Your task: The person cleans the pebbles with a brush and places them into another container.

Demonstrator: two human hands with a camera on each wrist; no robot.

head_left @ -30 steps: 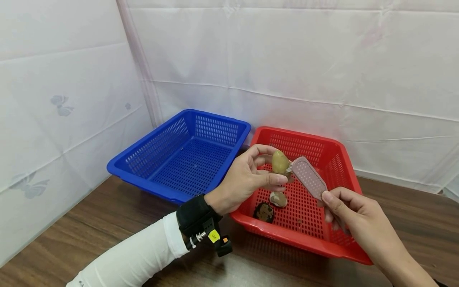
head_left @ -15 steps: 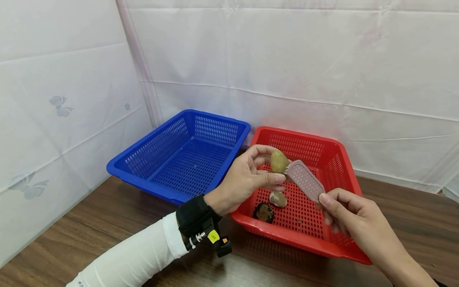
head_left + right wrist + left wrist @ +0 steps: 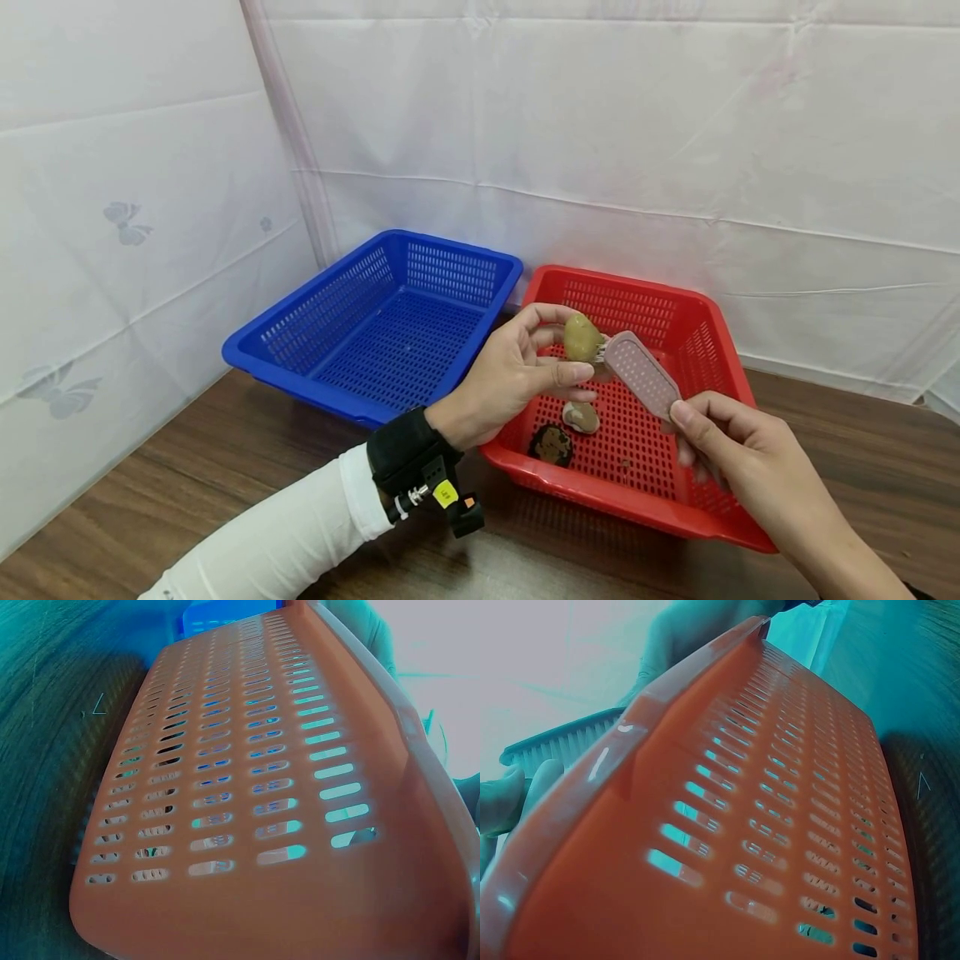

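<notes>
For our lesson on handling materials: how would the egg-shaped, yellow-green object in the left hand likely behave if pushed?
The yellow-green object would probably roll unevenly, given its rounded, tapering outline. Its shiny highlight suggests it could be slippery. It seems firm: no dent shows where the left hand holds it.

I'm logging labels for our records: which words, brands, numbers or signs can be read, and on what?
None can be read for certain.
Yellow sticker on the black wrist mount: dark characters, too small and blurred.
White sleeve: dark mark at the picture's bottom edge, unreadable.
Pink scrub brush: no text visible.
</notes>
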